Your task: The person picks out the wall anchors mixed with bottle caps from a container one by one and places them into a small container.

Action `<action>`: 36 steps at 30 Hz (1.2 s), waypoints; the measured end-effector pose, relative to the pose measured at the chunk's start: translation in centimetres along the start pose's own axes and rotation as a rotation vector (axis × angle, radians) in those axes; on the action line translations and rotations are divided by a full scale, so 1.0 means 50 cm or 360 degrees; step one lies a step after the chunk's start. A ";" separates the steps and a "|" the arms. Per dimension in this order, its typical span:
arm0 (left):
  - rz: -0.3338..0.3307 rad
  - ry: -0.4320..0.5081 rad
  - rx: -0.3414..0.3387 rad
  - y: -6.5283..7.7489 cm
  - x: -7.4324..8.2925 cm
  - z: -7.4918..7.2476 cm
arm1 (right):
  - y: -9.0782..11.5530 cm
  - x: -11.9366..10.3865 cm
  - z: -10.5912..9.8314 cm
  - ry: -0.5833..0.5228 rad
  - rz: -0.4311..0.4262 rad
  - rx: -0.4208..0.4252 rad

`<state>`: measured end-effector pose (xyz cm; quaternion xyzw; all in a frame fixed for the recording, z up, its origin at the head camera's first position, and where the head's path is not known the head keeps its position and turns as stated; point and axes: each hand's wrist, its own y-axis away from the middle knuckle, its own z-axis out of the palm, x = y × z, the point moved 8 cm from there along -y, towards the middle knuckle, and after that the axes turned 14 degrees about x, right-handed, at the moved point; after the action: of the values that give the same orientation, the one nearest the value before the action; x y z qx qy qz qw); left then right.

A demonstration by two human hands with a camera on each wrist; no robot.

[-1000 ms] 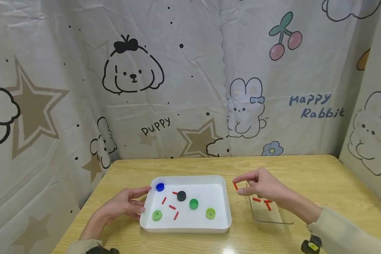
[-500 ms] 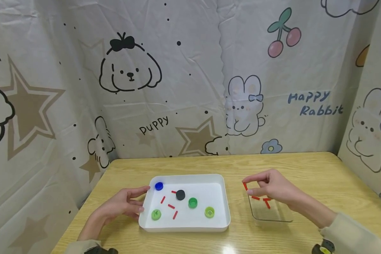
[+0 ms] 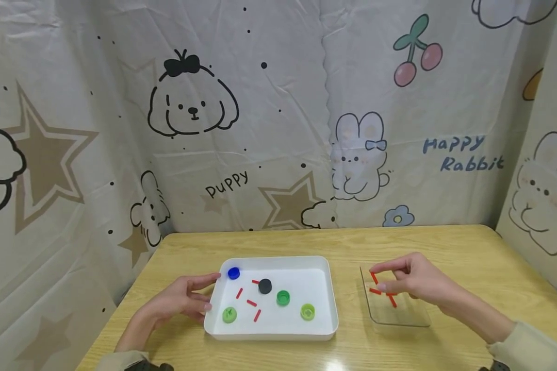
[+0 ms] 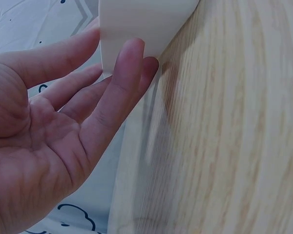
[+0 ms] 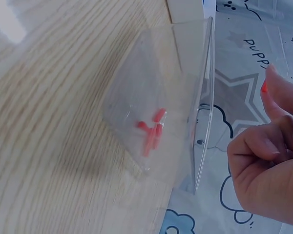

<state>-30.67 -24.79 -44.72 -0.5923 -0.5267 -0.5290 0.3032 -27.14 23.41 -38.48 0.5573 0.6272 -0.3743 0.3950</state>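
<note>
White tray (image 3: 301, 283) is sitting at six o'clock, left hand (image 3: 183, 299) is touching its nine-o'clock side with relaxed fingers, right hand (image 3: 415, 278) is pinching a red stick (image 3: 374, 277) above clear box (image 3: 406, 313) at tray's three o'clock, patterned curtain (image 3: 278, 103) hanging beyond.

Head view bright; glare on table (image 3: 348, 348); wrist views dimmer; right one's red sticks (image 5: 159, 115) soft
</note>
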 end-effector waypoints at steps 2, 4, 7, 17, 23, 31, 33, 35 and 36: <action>0.0000 0.0007 -0.0009 -0.002 -0.001 0.001 | 0.003 0.005 -0.005 -0.0009 0.0013 -0.0003; 0.0005 0.0002 -0.0009 -0.003 -0.002 0.001 | 0.005 0.009 -0.007 -0.0020 0.0020 -0.0012; 0.0012 -0.0011 -0.0009 -0.004 -0.002 0.000 | 0.007 0.014 -0.008 -0.0024 0.0031 -0.0027; 0.0020 -0.0009 -0.0021 -0.003 -0.001 0.000 | 0.009 0.021 -0.007 0.0114 0.0045 -0.0016; 0.0021 -0.0010 -0.0030 -0.003 -0.003 0.001 | 0.009 0.022 -0.003 0.0116 0.0062 -0.0040; 0.0031 0.0008 -0.0043 0.001 0.002 0.003 | 0.003 0.027 0.003 0.0196 0.0091 -0.0029; 0.0031 0.0005 -0.0040 0.001 0.002 0.003 | 0.001 0.027 0.005 0.0251 0.0084 -0.0019; 0.0032 0.0003 -0.0037 0.001 0.002 0.002 | -0.002 0.028 0.009 0.0306 0.0067 -0.0009; 0.0032 0.0004 -0.0038 0.001 0.002 0.002 | -0.003 0.028 0.011 0.0325 0.0062 -0.0008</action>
<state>-30.59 -24.69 -44.65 -0.6005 -0.5140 -0.5328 0.3022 -27.37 23.47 -39.99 0.6036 0.6543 -0.3061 0.3376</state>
